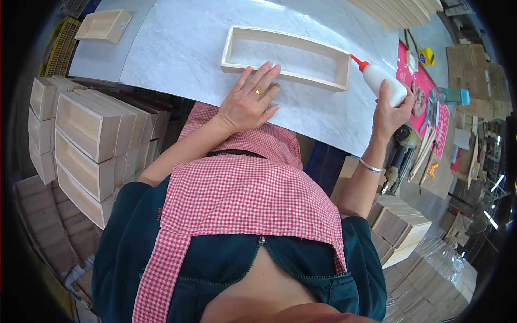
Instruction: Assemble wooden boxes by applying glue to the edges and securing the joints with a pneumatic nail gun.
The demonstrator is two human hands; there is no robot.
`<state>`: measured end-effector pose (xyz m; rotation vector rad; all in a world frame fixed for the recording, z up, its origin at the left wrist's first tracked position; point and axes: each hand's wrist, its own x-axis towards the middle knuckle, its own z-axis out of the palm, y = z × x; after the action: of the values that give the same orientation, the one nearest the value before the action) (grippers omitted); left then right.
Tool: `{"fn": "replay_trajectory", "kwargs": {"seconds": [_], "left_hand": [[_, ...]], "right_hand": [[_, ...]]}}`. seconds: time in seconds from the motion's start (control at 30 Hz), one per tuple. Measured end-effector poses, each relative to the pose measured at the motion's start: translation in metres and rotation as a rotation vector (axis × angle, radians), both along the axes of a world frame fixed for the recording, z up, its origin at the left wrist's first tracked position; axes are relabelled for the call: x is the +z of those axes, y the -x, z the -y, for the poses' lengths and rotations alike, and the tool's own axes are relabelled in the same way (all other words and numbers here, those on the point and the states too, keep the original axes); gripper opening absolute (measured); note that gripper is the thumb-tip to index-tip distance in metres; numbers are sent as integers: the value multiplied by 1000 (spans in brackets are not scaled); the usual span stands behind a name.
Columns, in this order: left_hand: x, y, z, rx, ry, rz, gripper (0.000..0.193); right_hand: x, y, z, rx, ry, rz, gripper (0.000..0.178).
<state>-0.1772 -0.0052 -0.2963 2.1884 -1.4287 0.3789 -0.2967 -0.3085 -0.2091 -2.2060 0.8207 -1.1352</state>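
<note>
A pale wooden rectangular frame [291, 75] lies on the light marbled tabletop [183, 48], and the table surface shows through its middle. My left hand [250, 99] rests with fingers spread against the frame's near side, toward its left end. In my right hand [392, 110] is a white squeeze bottle [383, 83] with a red nozzle, tilted to the upper left. The nozzle's tip is at the frame's right end, by the far corner; whether it touches the wood I cannot tell.
A small wooden tray [104, 27] sits at the table's far left. Stacked wooden boxes [89, 134] stand left of me. Thin wooden strips [398, 11] lie at the far right. A pneumatic tool [401, 148] and a pink sheet [412, 91] are on the right, with wood bundles [398, 226] below.
</note>
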Motion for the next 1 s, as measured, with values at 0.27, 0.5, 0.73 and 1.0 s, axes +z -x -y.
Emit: {"fn": "replay_trajectory", "kwargs": {"seconds": [0.27, 0.5, 0.73, 1.0], "left_hand": [[-1, 1, 1, 5, -2, 5, 34], [2, -1, 0, -1, 20, -6, 33], [0, -6, -3, -20, 60, 25, 32], [-20, -2, -11, -131, -33, 2, 35]], "right_hand": [[6, 21, -6, -23, 21, -43, 48], [20, 53, -27, -8, -16, -107, 49], [27, 32, -83, 121, -349, -44, 42], [-6, -36, -175, 489, -282, 2, 40]]}}
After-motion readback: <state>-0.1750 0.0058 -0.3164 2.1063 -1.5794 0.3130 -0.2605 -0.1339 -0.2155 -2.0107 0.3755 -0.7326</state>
